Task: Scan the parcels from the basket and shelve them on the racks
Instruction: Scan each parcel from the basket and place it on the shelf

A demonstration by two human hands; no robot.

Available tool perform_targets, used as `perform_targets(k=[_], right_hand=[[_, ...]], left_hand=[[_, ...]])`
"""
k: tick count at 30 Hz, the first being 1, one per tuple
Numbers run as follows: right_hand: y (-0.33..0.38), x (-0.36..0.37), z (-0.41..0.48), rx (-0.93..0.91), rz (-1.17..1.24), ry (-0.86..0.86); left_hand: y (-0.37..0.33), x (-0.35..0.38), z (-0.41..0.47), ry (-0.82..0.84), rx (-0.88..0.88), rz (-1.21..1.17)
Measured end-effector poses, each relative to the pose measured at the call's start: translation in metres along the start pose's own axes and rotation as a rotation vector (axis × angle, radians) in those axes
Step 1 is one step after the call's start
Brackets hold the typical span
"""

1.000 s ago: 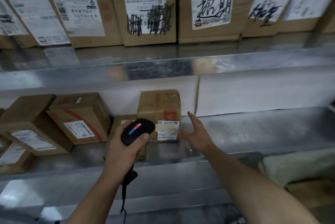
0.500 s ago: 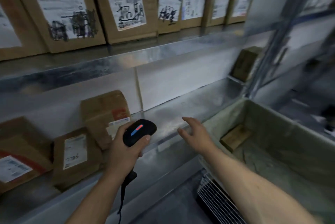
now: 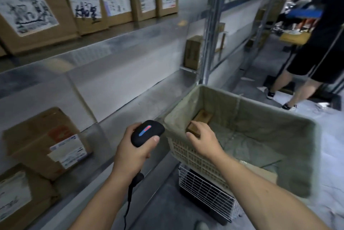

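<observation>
Our left hand [image 3: 133, 152] grips a black handheld scanner with a red and blue light strip [image 3: 148, 132], thumb on its side, its cord hanging below the wrist. Our right hand [image 3: 203, 141] reaches into the pale lattice plastic basket lined with grey-green cloth [image 3: 260, 104], fingers curled over the near end of a small brown cardboard parcel [image 3: 202, 117] that lies in the basket's near left corner. The basket sits on a white wire frame [image 3: 206, 188], just beside the grey metal rack shelf [image 3: 130, 106]. On that shelf, to the left, stands a brown cardboard box with a white label [image 3: 42, 136]. The shelf above carries a row of upright labelled cardboard boxes [image 3: 115, 2]. A person in black shorts [image 3: 316, 56] stands in the aisle to the right.
</observation>
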State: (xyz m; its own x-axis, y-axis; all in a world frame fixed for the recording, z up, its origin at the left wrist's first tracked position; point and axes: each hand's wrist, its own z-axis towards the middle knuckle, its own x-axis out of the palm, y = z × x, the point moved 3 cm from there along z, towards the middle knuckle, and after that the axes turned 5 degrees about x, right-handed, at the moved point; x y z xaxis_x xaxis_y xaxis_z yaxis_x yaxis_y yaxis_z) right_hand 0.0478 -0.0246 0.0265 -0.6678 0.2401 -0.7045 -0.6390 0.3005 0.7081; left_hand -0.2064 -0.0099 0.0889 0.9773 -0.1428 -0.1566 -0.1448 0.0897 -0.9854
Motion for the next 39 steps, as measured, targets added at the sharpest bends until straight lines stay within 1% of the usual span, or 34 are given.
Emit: perform_targets(k=[4,10,14,18,24,27,34,39], right_hand=[[-0.041,-0.023,0.009,0.082,0.021,-0.038],[-0.109,-0.057,0.027,0.211,0.08,-0.027],[-0.147,-0.078,0.046,0.261,0.11,-0.017],[-0.174,-0.095,0.063,0.288,0.124,0.002],[-0.201,-0.103,0.08,0.308,0.125,0.04],[-0.207,-0.101,0.09,0.313,0.126,0.055],[-0.216,-0.09,0.116,0.346,0.13,0.108],[-0.219,-0.08,0.149,0.363,0.109,0.119]], left_hand=[[-0.002,0.043,0.013,0.064,0.011,0.004],[-0.008,0.12,0.035,0.155,-0.014,0.014],[-0.006,0.169,0.055,0.194,-0.002,0.054],[0.0,0.205,0.071,0.205,-0.028,0.096],[0.015,0.234,0.087,0.182,-0.072,0.136],[0.017,0.241,0.095,0.174,-0.1,0.166],[0.027,0.253,0.127,0.163,-0.144,0.156],[0.034,0.263,0.159,0.17,-0.147,0.162]])
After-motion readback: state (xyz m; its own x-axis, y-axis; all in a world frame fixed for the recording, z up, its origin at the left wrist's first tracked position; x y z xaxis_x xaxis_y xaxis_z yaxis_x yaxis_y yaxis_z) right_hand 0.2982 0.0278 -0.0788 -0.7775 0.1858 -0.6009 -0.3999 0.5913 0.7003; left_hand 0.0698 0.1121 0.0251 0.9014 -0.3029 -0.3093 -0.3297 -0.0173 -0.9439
